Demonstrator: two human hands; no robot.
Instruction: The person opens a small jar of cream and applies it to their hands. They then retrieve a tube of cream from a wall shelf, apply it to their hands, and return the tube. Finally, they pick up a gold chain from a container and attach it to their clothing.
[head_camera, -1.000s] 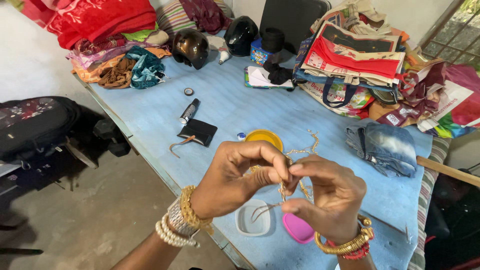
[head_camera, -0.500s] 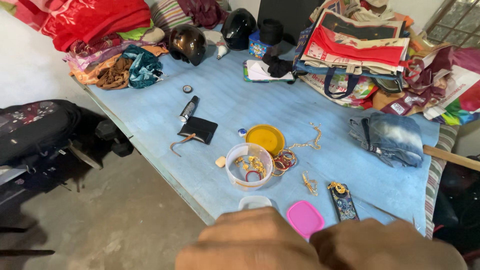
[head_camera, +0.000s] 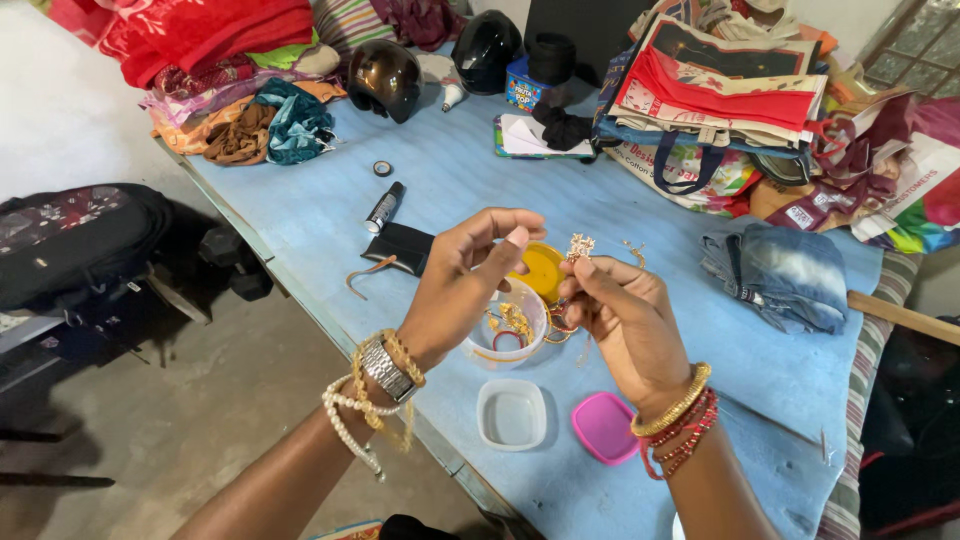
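Note:
My right hand (head_camera: 622, 318) pinches a small gold ornament (head_camera: 580, 246) between thumb and fingertips, raised above the blue table (head_camera: 470, 180). Just left of it, my left hand (head_camera: 468, 282) has its fingers spread and holds nothing that I can see. Both wrists carry bangles, and the left also has a watch and pearl beads. Below and between the hands stands a clear round tub (head_camera: 505, 335) with gold and red jewellery, partly hidden. A yellow lid (head_camera: 540, 270) lies behind it. A gold chain (head_camera: 633, 250) peeks out beside my right hand.
A small clear rectangular box (head_camera: 512, 413) and a pink lid (head_camera: 603, 426) lie near the table's front edge. A black wallet (head_camera: 398, 244), black tube (head_camera: 383, 207), folded jeans (head_camera: 780, 275), two helmets (head_camera: 385, 75), piled bags (head_camera: 720, 100) and clothes (head_camera: 220, 60) crowd the table. A black bag (head_camera: 70, 240) sits on the floor at left.
A second ago both hands worked a gold chain together, then rose close to the camera. Now they are lower and apart, the right holding up a gold ornament, the left with fingers spread.

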